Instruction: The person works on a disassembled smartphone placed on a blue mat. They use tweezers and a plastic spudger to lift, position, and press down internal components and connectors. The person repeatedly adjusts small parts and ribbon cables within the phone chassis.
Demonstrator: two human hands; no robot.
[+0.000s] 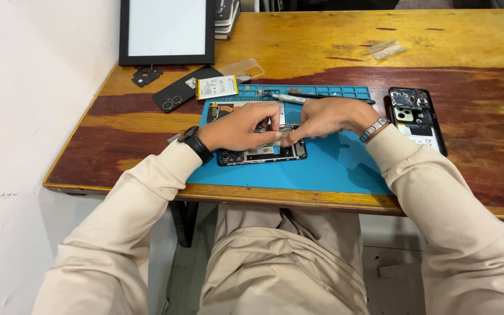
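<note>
Both hands, left hand (241, 126) and right hand (321, 118), grip clamped on opened phone (262, 153), yellow-edged white battery (217, 87) behind.

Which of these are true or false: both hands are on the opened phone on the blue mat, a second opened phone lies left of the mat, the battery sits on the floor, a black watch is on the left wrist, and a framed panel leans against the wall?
1. Both the left hand and the right hand are on the opened phone on the blue mat. True.
2. A second opened phone lies left of the mat. False: it lies to the right of it.
3. The battery sits on the floor. False: it is on the table, by the mat's upper left corner.
4. A black watch is on the left wrist. True.
5. A framed panel leans against the wall. False: it rests on the table's far left.
</note>
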